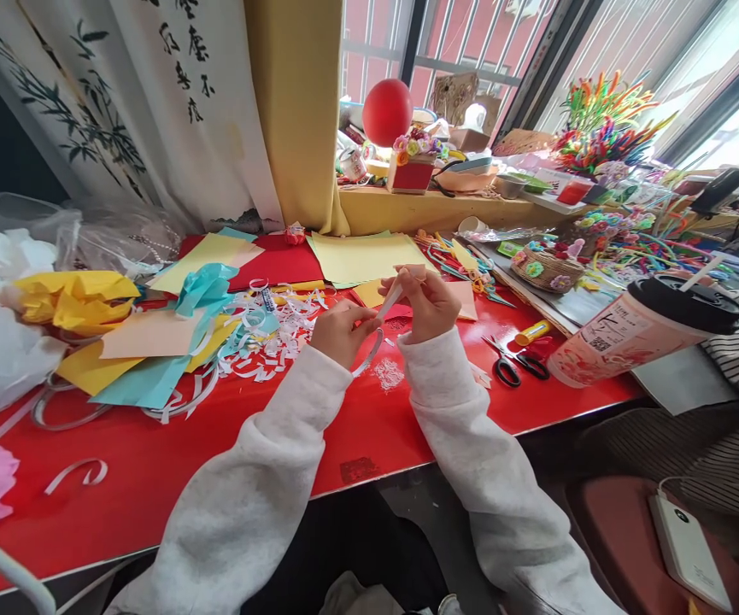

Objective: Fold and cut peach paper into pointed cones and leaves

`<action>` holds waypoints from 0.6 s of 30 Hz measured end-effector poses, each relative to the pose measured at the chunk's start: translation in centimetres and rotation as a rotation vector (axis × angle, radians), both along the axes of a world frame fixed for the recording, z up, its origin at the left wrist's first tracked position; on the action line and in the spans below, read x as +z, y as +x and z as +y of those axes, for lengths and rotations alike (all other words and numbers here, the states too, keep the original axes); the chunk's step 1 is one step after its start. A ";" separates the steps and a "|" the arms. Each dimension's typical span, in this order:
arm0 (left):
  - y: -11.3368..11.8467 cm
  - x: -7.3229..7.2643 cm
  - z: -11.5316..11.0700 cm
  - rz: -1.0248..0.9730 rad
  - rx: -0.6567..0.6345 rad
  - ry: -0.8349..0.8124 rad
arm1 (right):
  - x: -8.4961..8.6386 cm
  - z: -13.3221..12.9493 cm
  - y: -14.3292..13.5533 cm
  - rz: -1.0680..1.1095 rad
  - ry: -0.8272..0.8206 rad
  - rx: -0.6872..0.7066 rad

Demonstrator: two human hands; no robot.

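Head view: left hand (343, 329) and right hand (431, 301) are pinching one white strip (390, 302).
Scissors (519, 356): one pair is lying near the table's (369, 427) front edge.

The hands (343, 331) (434, 303) partly hide the white strip (392, 301), and print (603, 337) on the cup (670, 320) seems unreadably small.

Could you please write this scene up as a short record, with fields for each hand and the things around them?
Left hand: pinches a white strip
Right hand: holds the same strip, farther up
Table: red
Left of hands: white scraps
Right of hands: open scissors, near a yellow tube
Farther right: lidded cup with straw
Windowsill: red balloon, among other items
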State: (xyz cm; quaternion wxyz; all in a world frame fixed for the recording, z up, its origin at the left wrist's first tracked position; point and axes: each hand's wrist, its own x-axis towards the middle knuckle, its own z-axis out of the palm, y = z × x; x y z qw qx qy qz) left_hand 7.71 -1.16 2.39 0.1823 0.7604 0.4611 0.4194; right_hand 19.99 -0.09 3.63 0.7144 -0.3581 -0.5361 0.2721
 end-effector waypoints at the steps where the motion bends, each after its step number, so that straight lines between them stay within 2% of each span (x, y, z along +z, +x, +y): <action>1: 0.0 0.0 0.0 -0.002 -0.002 0.012 | 0.0 0.0 0.0 0.003 -0.006 0.000; 11: 0.0 0.1 -0.1 0.011 -0.019 0.044 | 0.1 -0.1 -0.1 0.058 -0.053 0.010; 18: -0.5 -0.3 0.6 0.032 0.028 0.135 | -0.3 0.6 0.5 0.012 -0.075 0.204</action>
